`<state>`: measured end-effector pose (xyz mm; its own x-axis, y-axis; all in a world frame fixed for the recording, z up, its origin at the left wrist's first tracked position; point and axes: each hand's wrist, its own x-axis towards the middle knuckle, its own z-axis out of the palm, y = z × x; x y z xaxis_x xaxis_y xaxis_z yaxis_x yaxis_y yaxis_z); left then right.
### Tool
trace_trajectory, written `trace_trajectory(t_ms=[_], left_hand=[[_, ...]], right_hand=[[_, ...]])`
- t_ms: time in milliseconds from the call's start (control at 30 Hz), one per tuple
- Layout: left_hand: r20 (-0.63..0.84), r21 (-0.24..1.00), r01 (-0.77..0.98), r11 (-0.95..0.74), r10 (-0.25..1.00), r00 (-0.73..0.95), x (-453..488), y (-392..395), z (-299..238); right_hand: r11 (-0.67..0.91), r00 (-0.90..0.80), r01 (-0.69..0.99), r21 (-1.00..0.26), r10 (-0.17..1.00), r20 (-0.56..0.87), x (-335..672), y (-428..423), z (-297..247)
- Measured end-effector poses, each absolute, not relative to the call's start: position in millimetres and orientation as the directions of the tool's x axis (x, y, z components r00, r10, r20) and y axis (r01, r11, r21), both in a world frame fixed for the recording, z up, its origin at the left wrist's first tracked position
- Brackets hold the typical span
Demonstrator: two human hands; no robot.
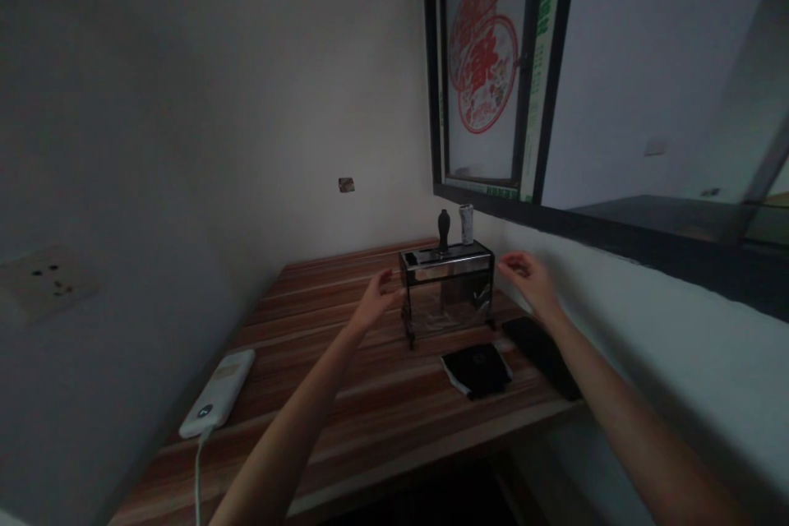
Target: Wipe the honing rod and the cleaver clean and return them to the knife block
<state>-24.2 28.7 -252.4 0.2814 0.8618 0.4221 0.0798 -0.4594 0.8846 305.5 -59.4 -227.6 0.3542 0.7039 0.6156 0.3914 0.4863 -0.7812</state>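
Observation:
A small clear box with a dark metal lid (447, 289) stands on the wooden table (345, 394) near the wall corner. My left hand (377, 298) reaches toward its left side, fingers loosely apart, almost touching the lid's edge. My right hand (528, 280) hovers just right of the box, fingers curled but spread, holding nothing. A dark figurine (443, 231) and a pale cup (467, 223) stand behind the box.
A black packet (477, 369) and a dark flat case (542, 352) lie in front of the box at right. A white power bank with a cable (218, 393) rests at the table's left edge. A window (493, 66) lies to the right, and a wall socket (46, 281) is at left.

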Motion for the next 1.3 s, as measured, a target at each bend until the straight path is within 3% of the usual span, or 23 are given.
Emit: trace_trajectory(t_ms=[200,300,500,767,1067,1300], left_hand=[[0.36,0.88,0.136,-0.455,0.826,0.432,-12,43,-253],[0.357,0.875,0.126,-0.468,0.798,0.486,-10,46,-251],[0.361,0.875,0.094,-0.475,0.769,0.527,-9,48,-248],[0.357,0.893,0.066,-0.445,0.79,0.499,-8,50,-254],[0.438,0.883,-0.063,-0.465,0.768,0.466,-3,45,-256],[0.459,0.873,-0.055,-0.485,0.777,0.431,-14,49,-254]], right_hand=[[0.376,-0.065,0.153,-0.914,0.927,0.37,350,-19,-241],[0.253,-0.269,0.065,-0.965,0.936,0.227,356,-7,-241],[0.118,-0.424,0.034,-0.992,0.901,0.093,361,6,-235],[0.063,-0.376,0.071,-0.996,0.926,0.031,359,12,-229],[0.168,-0.26,0.114,-0.979,0.956,0.133,351,8,-228],[0.234,-0.212,0.155,-0.96,0.957,0.199,343,12,-226]])
